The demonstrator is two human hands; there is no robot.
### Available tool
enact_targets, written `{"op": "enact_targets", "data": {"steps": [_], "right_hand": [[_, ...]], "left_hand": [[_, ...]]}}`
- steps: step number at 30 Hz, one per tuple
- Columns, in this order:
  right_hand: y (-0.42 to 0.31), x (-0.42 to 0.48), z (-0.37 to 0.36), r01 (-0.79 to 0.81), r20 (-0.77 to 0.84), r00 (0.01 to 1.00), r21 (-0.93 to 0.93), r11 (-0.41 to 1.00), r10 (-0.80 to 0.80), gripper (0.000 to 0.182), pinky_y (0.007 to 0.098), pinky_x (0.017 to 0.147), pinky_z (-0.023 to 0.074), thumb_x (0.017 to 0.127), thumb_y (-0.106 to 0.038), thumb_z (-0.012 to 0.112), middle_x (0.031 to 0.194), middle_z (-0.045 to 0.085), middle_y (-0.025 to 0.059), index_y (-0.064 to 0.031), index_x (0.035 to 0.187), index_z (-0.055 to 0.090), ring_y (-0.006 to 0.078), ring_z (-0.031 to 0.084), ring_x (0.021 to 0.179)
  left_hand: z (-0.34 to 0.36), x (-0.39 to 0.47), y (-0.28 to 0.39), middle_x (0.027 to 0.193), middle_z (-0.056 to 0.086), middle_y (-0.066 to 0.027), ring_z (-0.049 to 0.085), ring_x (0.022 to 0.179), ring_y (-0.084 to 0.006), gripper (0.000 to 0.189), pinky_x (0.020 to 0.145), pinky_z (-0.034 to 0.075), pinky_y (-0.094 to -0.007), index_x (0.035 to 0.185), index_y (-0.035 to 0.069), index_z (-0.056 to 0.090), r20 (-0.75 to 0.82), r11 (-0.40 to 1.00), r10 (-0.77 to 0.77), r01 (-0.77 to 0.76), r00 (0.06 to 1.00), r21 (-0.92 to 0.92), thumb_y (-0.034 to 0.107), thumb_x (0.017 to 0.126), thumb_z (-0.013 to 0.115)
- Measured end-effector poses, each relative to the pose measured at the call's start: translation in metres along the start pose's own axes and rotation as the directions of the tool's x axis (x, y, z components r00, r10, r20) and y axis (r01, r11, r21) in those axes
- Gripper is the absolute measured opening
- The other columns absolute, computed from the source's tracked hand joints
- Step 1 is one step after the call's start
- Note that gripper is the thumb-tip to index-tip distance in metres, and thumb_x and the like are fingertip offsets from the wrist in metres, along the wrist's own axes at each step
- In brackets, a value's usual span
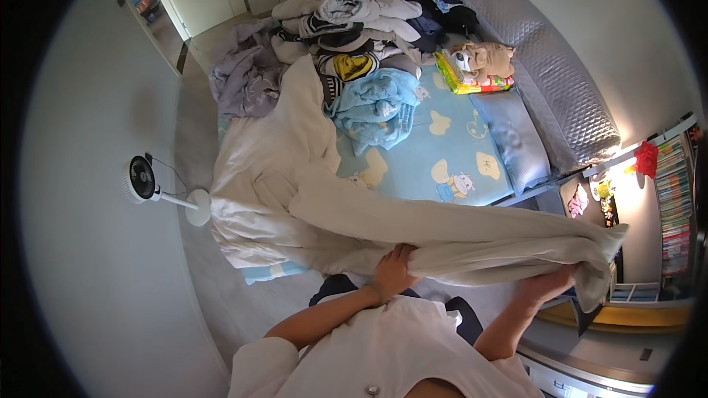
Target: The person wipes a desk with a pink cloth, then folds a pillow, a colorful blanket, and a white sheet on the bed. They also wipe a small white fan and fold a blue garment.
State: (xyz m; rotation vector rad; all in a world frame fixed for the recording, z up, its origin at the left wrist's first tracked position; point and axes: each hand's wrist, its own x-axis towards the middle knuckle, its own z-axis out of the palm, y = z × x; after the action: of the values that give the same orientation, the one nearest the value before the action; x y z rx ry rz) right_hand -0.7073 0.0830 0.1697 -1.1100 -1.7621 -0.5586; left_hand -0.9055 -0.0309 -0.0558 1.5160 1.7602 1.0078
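Observation:
A large cream-white duvet or duvet cover drapes over the near and left part of the bed and stretches to the right in front of me. My left hand grips its near edge by my waist, the fingers partly hidden in the folds. Farther right, my right hand holds it close to one corner, which hangs down past the hand. The light-blue bed sheet with cartoon cows shows beyond the cloth. On it lies a crumpled blue fleece blanket.
Piled clothes cover the bed's far end, beside a grey-purple blanket. A plush dog and a pillow lie along the quilted headboard. A white fan stands left; a bookshelf and lit lamp are right.

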Motion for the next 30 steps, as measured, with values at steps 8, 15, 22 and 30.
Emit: {"op": "enact_targets", "data": {"steps": [8,15,22,30], "right_hand": [[0.073,0.058,-0.041,-0.421,-0.223,0.771,0.524,0.741,0.596,0.050,0.0344,0.094,0.0430,0.088,-0.028,0.062,0.119,0.055,0.0164,0.0027,0.125,0.051,0.0264,0.056,0.106],[0.113,0.059,-0.089,-0.444,-0.249,0.765,0.464,0.766,0.594,0.049,0.0339,0.095,0.0425,0.089,-0.028,0.061,0.121,0.055,0.0148,0.0017,0.127,0.050,0.0249,0.055,0.107],[0.140,0.045,-0.155,-0.503,-0.328,0.724,0.352,0.790,0.607,0.049,0.0333,0.096,0.0421,0.090,-0.027,0.060,0.123,0.054,0.0131,0.0006,0.129,0.049,0.0233,0.055,0.109],[0.142,0.014,-0.226,-0.601,-0.436,0.643,0.222,0.768,0.629,0.049,0.0327,0.097,0.0415,0.091,-0.026,0.059,0.125,0.053,0.0113,-0.0006,0.130,0.048,0.0215,0.054,0.110]], "left_hand": [[0.015,-0.037,-0.155,0.104,0.067,-0.0155,0.062,0.099,-0.0347,0.034,0.090,0.046,-0.0464,0.110,0.017,0.064,0.513,0.918,-0.113,-0.107,0.851,0.381,0.031,0.079,0.059],[-0.120,-0.153,-0.293,0.097,0.067,-0.0127,0.064,0.093,-0.0326,0.033,0.080,0.050,-0.0417,0.099,0.020,0.066,0.336,0.820,-0.514,0.337,0.789,0.462,0.010,0.067,0.062],[-0.206,0.007,-0.230,0.112,0.062,-0.0150,0.057,0.106,-0.0344,0.050,0.089,0.046,-0.0404,0.114,0.008,0.058,-0.361,0.943,-0.026,0.142,0.932,0.300,-0.008,0.067,0.054],[-0.040,0.200,-0.156,0.130,0.053,-0.0103,0.044,0.125,-0.0320,0.031,0.101,0.040,-0.0399,0.108,0.009,0.064,0.585,0.658,0.441,-0.689,0.680,0.305,0.008,0.077,0.065]]}}
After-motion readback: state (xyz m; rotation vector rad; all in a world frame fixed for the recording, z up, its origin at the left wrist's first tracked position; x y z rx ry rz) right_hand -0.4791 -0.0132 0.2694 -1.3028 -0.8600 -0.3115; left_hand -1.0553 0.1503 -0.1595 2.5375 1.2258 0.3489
